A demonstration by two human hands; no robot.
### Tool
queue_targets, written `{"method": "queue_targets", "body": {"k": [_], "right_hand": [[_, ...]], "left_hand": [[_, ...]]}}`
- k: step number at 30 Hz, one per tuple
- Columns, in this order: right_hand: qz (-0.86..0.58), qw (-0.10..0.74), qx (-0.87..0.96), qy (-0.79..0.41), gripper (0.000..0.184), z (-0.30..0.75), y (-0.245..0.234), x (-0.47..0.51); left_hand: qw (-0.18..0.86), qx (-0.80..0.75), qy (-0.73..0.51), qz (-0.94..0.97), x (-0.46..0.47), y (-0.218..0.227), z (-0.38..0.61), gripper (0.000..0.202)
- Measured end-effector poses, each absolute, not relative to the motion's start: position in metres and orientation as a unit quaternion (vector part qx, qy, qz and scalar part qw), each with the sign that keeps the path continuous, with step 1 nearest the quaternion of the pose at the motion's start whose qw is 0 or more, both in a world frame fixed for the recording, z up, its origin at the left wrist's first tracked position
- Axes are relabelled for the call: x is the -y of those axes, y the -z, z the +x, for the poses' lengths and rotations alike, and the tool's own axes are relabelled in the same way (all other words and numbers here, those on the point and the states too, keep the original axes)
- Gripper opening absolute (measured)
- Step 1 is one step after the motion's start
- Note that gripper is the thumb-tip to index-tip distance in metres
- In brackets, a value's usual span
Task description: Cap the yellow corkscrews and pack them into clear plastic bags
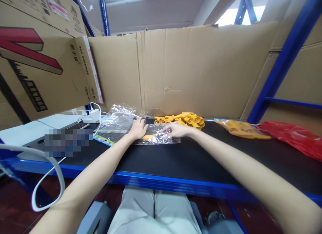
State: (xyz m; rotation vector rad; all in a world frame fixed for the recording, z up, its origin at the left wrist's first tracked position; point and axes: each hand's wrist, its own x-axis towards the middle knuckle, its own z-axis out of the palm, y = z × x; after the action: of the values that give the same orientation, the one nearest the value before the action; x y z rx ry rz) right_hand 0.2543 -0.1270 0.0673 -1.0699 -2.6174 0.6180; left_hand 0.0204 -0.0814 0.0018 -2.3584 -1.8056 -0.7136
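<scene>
A clear plastic bag (166,140) lies on the black tabletop with a ridged yellow plastic piece (149,137) inside its left part. My left hand (138,128) rests on the bag's left side, fingers stretched and apart. At the right part of the bag, my right hand (174,130) has its fingers curled on the film; whether they also touch something inside is hard to make out. Just behind my right hand is a pile of yellow plastic pieces (190,119) with cup-shaped ends. More clear bags (115,123) with a colourful printed strip spread out left of my left hand.
On the right lie a filled bag of yellow pieces (241,129) and a red plastic bag (294,135). A white charger (94,116) with cables and a blurred-out item (67,142) sit at left. Cardboard (201,69) walls the back; a blue rail (173,185) edges the front.
</scene>
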Motion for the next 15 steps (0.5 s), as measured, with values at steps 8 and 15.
{"method": "queue_targets", "body": {"k": [8, 15], "right_hand": [[-0.59, 0.219, 0.776, -0.037, 0.017, 0.337, -0.104, 0.101], [-0.658, 0.202, 0.718, 0.102, 0.042, 0.336, -0.076, 0.077]], "left_hand": [[0.042, 0.572, 0.238, -0.784, 0.076, -0.001, 0.02, 0.045], [0.02, 0.583, 0.236, -0.777, 0.075, 0.001, 0.02, 0.046]]}}
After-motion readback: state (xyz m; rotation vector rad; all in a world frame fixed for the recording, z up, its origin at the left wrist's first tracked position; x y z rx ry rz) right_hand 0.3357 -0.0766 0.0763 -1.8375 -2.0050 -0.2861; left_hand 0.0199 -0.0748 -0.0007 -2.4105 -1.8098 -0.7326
